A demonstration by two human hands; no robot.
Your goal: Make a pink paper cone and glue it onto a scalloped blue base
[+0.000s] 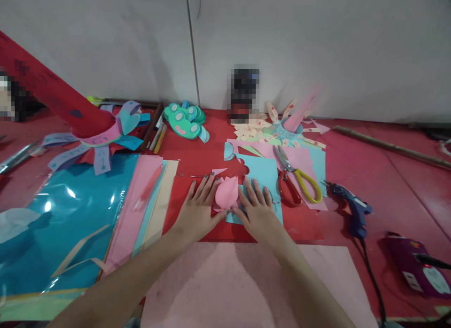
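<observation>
Both hands lie flat near the middle of the red table. Between them sits a small stack of pink paper cut-outs (227, 194), its top piece shaped like a teardrop. My left hand (199, 203) has its fingers stretched forward along the stack's left edge, the thumb by its lower side. My right hand (259, 206) rests to the right of the stack, fingers spread over a light blue paper sheet (259, 170). Neither hand grips anything. To the right of that hand lie scissors (299, 177) with one red and one yellow handle, on blue and pink paper.
A glue gun (348, 208) with a cord and a purple box (412, 267) are at right. Left are a glossy blue folder (88, 201) and a red paper cone (52, 93). Green frog cut-outs (183, 121) stand behind; a pink sheet (229, 285) lies in front.
</observation>
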